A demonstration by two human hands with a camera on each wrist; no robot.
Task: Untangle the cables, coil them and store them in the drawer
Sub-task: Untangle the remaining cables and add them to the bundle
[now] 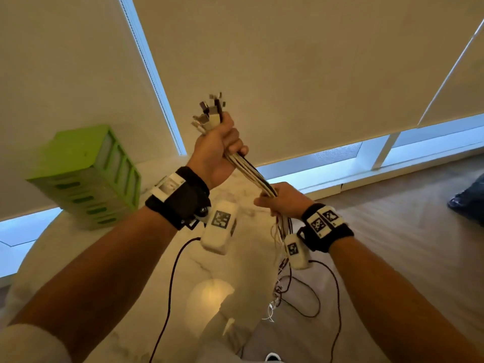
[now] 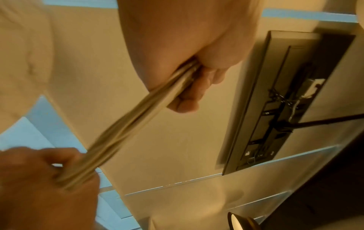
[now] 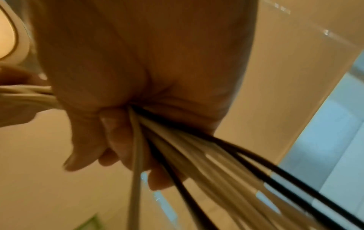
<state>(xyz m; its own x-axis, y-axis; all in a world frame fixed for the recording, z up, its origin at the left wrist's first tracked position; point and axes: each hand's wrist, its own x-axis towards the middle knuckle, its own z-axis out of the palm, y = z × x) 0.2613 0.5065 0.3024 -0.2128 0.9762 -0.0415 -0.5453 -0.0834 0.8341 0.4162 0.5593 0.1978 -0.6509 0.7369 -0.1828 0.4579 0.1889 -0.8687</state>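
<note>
A bundle of white, beige and black cables (image 1: 251,171) runs taut between my two hands. My left hand (image 1: 220,150) is raised and grips the bundle just below its plug ends (image 1: 209,113), which fan out above the fist. Lower and to the right, my right hand (image 1: 282,203) grips the same bundle; the loose cable ends (image 1: 282,258) hang below it in a tangle. In the left wrist view my fingers (image 2: 189,96) curl round the cables (image 2: 138,118). The right wrist view shows the cables (image 3: 216,163) spreading out of my fist (image 3: 138,77). The green drawer unit (image 1: 89,176) stands at the back left, its drawers closed.
A white marble table (image 1: 78,258) lies under my arms, with wooden floor (image 1: 392,231) to its right. Dark red cords (image 1: 170,284) trail from the wrist cameras. A dark blue thing (image 1: 468,203) lies at the far right. A wall-mounted screen (image 2: 275,101) appears in the left wrist view.
</note>
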